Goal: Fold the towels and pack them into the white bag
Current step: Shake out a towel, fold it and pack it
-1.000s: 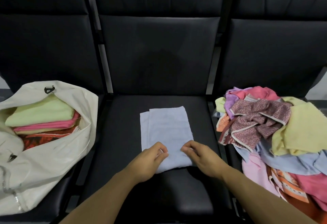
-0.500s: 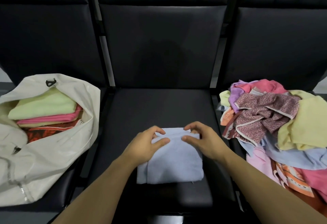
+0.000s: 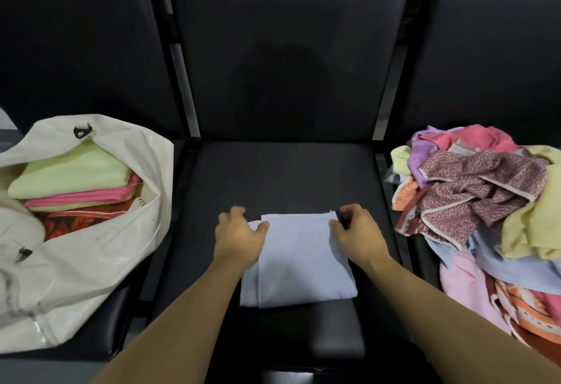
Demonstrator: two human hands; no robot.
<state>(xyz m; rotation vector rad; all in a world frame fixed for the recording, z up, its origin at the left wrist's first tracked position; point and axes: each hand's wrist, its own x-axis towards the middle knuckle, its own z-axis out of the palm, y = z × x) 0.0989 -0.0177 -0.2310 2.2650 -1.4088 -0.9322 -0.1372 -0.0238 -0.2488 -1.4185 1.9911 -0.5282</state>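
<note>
Towel, pale blue point(image 3: 299, 262), folded, lower centre; left hand point(image 3: 238, 236) and right hand point(image 3: 356, 236) pinch its far corners. White bag point(image 3: 100, 250) lower left, nearer left hand.

Looks like a waiting hall or auditorium: a row of joined black padded seats point(image 3: 282, 183) with tall upholstered backrests point(image 3: 288, 58), dim lighting, narrow gaps showing a metal frame between chairs.

Bare black seat point(image 3: 282, 177) open far of the blue towel point(image 3: 297, 259); blocked left by white bag point(image 3: 100, 250), right by towel pile point(image 3: 485, 210).
</note>
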